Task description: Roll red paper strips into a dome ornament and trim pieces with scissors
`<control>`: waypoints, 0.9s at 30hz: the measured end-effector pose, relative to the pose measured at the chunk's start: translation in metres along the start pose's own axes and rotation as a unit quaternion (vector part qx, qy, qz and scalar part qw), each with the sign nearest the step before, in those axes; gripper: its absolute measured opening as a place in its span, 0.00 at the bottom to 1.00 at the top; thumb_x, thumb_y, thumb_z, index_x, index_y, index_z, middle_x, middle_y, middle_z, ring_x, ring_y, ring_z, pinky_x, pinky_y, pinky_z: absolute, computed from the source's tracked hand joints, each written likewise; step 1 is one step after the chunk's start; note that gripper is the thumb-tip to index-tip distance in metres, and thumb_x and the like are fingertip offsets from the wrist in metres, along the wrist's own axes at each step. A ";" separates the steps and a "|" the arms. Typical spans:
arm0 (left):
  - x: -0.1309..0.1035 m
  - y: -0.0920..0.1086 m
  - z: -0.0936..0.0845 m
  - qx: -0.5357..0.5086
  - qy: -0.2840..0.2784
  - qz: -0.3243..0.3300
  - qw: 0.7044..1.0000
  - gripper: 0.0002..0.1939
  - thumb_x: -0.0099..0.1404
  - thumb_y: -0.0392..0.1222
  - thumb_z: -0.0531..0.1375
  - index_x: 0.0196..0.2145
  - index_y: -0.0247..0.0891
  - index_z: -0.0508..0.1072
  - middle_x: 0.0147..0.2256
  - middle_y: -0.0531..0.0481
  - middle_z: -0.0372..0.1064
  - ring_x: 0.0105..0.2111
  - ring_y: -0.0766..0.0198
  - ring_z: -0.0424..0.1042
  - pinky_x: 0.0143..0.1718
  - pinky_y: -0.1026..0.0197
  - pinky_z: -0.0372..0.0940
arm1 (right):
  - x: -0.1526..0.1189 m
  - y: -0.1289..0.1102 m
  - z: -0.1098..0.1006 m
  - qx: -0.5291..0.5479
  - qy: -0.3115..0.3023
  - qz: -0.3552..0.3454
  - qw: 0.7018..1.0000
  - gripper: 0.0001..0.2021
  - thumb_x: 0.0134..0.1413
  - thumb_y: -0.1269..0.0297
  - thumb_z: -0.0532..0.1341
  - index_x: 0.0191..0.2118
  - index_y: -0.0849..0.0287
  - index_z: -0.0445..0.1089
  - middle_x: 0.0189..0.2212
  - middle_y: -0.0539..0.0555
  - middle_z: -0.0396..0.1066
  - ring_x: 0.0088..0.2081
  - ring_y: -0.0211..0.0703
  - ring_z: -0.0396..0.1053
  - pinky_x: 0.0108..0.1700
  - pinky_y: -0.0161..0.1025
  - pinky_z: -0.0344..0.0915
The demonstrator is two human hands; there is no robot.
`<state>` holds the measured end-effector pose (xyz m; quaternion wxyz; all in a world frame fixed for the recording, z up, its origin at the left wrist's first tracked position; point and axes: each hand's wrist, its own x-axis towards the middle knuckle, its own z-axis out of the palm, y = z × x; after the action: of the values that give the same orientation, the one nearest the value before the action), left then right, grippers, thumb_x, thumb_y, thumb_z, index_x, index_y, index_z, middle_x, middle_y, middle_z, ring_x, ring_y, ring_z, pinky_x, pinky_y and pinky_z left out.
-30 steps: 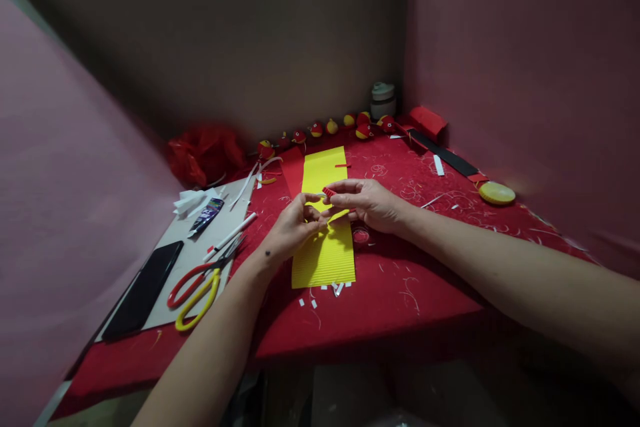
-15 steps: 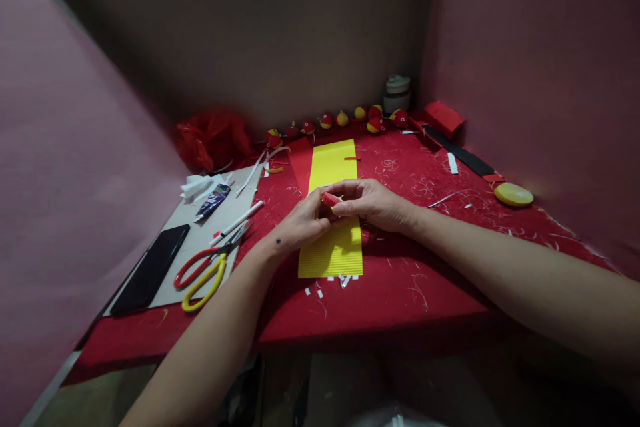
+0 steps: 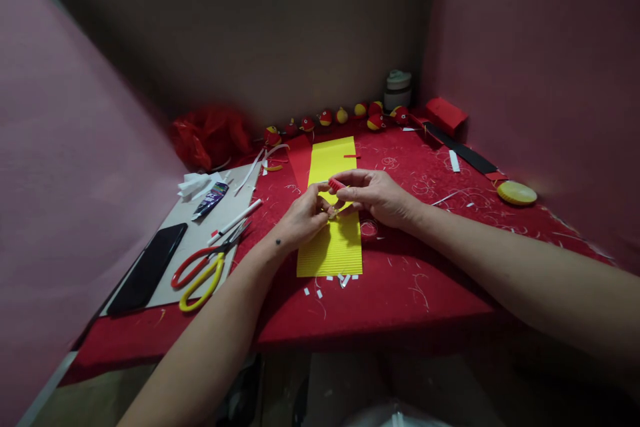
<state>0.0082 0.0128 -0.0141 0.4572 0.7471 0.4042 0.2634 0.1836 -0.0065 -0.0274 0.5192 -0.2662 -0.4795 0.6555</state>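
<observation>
Over the yellow corrugated sheet (image 3: 333, 257), my two hands meet at the middle of the table. Between the thumb and fingers of my right hand (image 3: 377, 195) is a small red ridged piece (image 3: 336, 185), its ribs facing up. My left hand (image 3: 306, 215) is closed in a pinch just left of it. Something small and pale shows at its fingertips, too small to name. The left index finger reaches close to the red piece; whether it touches cannot be made out. A thin red strip (image 3: 351, 156) lies across the sheet's far part.
Scissors (image 3: 205, 273), a black phone (image 3: 149, 270), a white pen-like stick (image 3: 235, 221) and a dark tube (image 3: 210, 200) lie on a grey board at left. Small red-and-yellow bird figures (image 3: 325, 117) line the back. A yellow disc (image 3: 517, 193) lies at right. Paper scraps and threads litter the red cloth.
My hands have drawn slightly apart. The right hand has risen a little to the right with the red ridged piece, which now shows more clearly above the left fingers.
</observation>
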 end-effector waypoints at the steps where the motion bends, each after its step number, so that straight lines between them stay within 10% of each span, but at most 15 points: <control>1: 0.000 0.001 0.000 -0.015 -0.007 -0.014 1.000 0.19 0.53 0.30 0.56 0.44 0.37 0.59 0.26 0.55 0.65 0.23 0.70 0.63 0.24 0.65 0.59 | 0.000 -0.001 -0.001 -0.001 0.011 -0.004 1.000 0.15 0.39 0.64 0.70 0.38 0.57 0.73 0.35 0.52 0.72 0.32 0.39 0.71 0.34 0.39 0.71; 21: -0.002 0.012 0.006 -0.174 0.053 -0.098 0.978 0.19 0.51 0.29 0.56 0.41 0.36 0.59 0.25 0.54 0.66 0.16 0.70 0.66 0.15 0.68 0.53 | -0.003 0.002 0.005 0.050 0.035 0.028 0.998 0.14 0.37 0.66 0.71 0.34 0.60 0.72 0.32 0.53 0.72 0.31 0.41 0.73 0.42 0.45 0.70; 27: -0.004 0.012 0.003 -0.056 0.165 -0.065 0.982 0.11 0.50 0.30 0.58 0.32 0.35 0.63 0.29 0.54 0.64 0.17 0.75 0.60 0.18 0.67 0.55 | -0.003 -0.001 0.008 0.092 0.061 0.015 0.994 0.15 0.36 0.67 0.71 0.33 0.61 0.70 0.29 0.53 0.72 0.30 0.42 0.72 0.44 0.48 0.69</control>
<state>0.0124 0.0048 -0.0045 0.4412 0.6385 0.5068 0.3751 0.1784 -0.0123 -0.0242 0.5600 -0.2640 -0.3802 0.6871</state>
